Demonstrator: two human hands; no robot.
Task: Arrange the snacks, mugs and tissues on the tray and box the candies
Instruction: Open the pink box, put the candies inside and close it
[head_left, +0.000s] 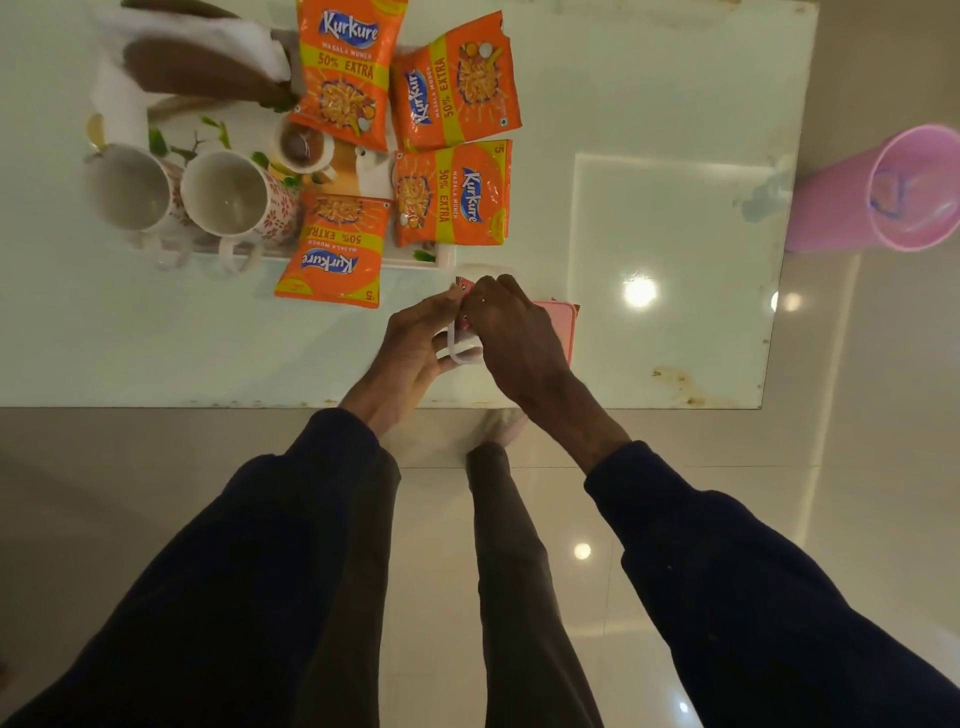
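in the head view, i was at the candy step. my left hand and my right hand were together over the near part of the glass table, at a small box with a white rim and a pink lid that showed behind my right hand. the fingers of my right hand were pinched on a small red candy wrapper at the top of the box, and my left hand was curled around the box side to steady it. what was inside the box i could not see, my hands covered it.

i judged that the tray part was nearly done: on the printed tray stood two white mugs with a red pattern, and a white tissue bundle was at the far left, blurred. four orange snack packets lay on the tray and over its edges, the nearest one hanging over the front edge.

the next move, i thought, called for pushing the candy down into the box and then closing the lid flat.

on the packets i could read "kurkure", "masala munch", "50% extra" and a "5". a pink bin stood on the floor to the right of the table.
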